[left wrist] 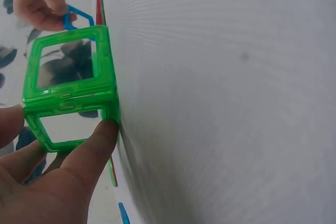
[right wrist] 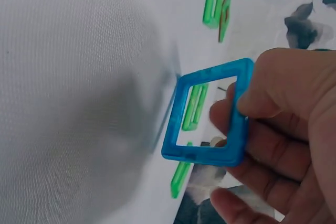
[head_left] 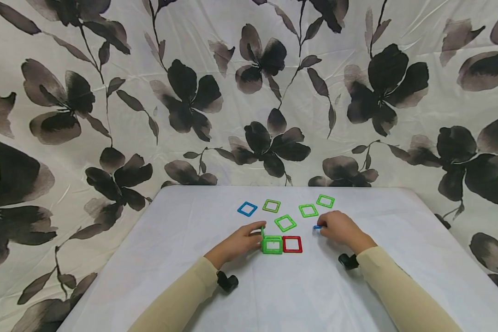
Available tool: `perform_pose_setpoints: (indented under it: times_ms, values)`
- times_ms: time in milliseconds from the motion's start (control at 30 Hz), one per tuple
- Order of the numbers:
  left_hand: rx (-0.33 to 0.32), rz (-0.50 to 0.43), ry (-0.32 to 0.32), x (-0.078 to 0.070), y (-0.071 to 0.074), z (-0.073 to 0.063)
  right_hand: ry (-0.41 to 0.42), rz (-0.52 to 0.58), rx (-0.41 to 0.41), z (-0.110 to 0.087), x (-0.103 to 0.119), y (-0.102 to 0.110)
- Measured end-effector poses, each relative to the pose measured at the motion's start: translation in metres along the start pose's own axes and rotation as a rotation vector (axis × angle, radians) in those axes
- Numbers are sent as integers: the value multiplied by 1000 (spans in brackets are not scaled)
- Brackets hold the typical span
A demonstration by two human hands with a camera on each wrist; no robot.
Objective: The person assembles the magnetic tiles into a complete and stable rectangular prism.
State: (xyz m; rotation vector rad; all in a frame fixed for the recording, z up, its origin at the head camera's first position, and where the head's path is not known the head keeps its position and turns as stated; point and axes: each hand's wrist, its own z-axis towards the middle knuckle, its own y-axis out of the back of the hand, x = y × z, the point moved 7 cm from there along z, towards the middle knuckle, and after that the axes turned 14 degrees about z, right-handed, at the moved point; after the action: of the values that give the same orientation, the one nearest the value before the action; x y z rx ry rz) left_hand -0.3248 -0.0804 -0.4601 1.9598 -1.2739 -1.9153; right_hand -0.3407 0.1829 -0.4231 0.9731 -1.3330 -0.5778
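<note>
My left hand (head_left: 241,243) holds the left side of a box-like build of green magnetic tiles (left wrist: 67,100), fingers and thumb around its near faces in the left wrist view. One green tile stands upright there. Flat against the build's right side lies a red square magnetic tile (head_left: 292,251). To the right, my right hand (head_left: 343,229) pinches a blue square magnetic tile (right wrist: 239,135) by one edge between thumb and fingers. In the right wrist view that tile is tilted on edge, its far corner close to the white tabletop; whether it touches is unclear.
Behind the build lie several loose square tiles: a blue one (head_left: 242,213), a green one with reddish edges (head_left: 271,210) and further green ones, such as the green tile (head_left: 309,216). A floral cloth (head_left: 216,41) hangs behind the white table (head_left: 257,299).
</note>
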Motion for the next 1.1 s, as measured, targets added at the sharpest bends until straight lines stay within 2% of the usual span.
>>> perform_pose_setpoints:
  times_ms: [133, 533, 767, 1100]
  values:
    - [4, -1, 2, 0, 0, 1, 60, -6, -17, -3, 7, 2]
    - [9, -10, -3, 2, 0, 3, 102, -10, -17, -12, 21, 4]
    - [4, -9, -2, 2, 0, 3, 171, 30, -17, -21, 33, 5]
    - [9, -16, 0, 0, 0, 2, 211, 95, 9, -28, 46, 3]
